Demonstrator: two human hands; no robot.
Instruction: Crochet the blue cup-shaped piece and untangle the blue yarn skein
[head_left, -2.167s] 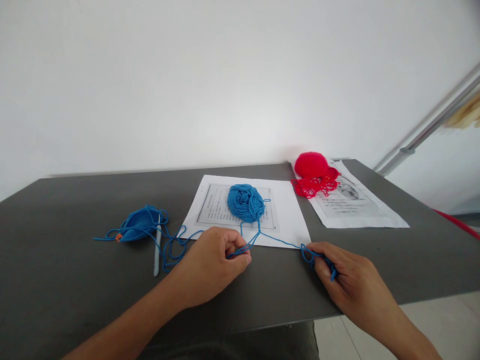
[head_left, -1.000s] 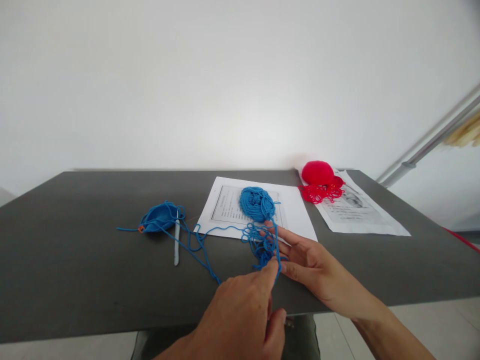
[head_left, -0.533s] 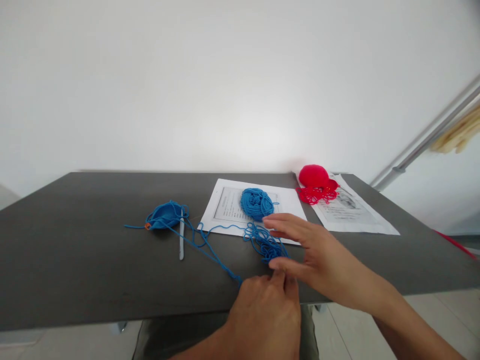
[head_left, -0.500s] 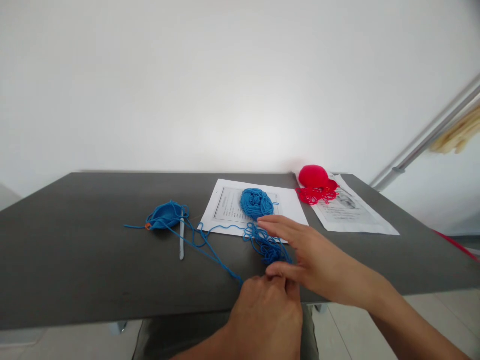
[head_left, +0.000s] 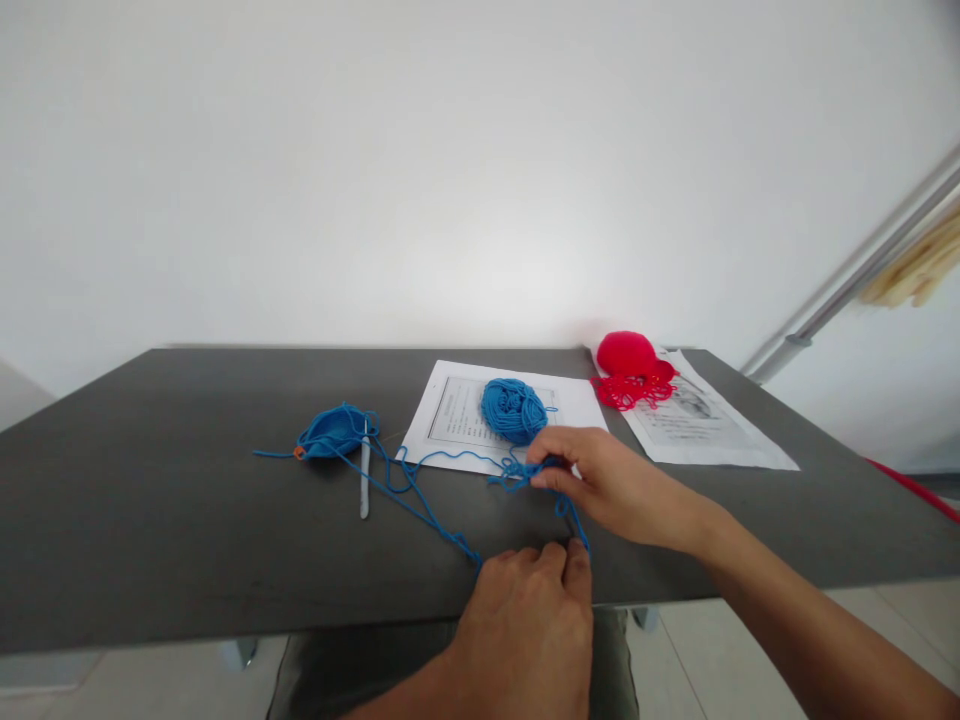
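My right hand (head_left: 600, 478) is closed around a tangle of blue yarn (head_left: 512, 470) at the front edge of a printed sheet. Close to the table's front edge, my left hand (head_left: 525, 610) has its fingers curled down, with blue strands running to it from both sides; its fingertips are mostly hidden. A blue yarn skein (head_left: 513, 408) lies on the sheet just beyond my right hand. On the left rests a blue crocheted piece (head_left: 334, 430) with an orange marker (head_left: 298, 453), and a pale crochet hook (head_left: 364, 475) lies against its right end.
The printed sheet (head_left: 457, 425) lies mid-table. At the back right, a red yarn ball (head_left: 626, 354) and loose red yarn sit on a second paper (head_left: 720, 435). A white wall (head_left: 480, 180) stands behind the dark table (head_left: 187, 530); a grey pole (head_left: 832, 310) slants at the right.
My right hand has moved away from my left and closed on the tangled blue yarn, lifting or bunching it toward the skein. A strand now stretches between my hands.
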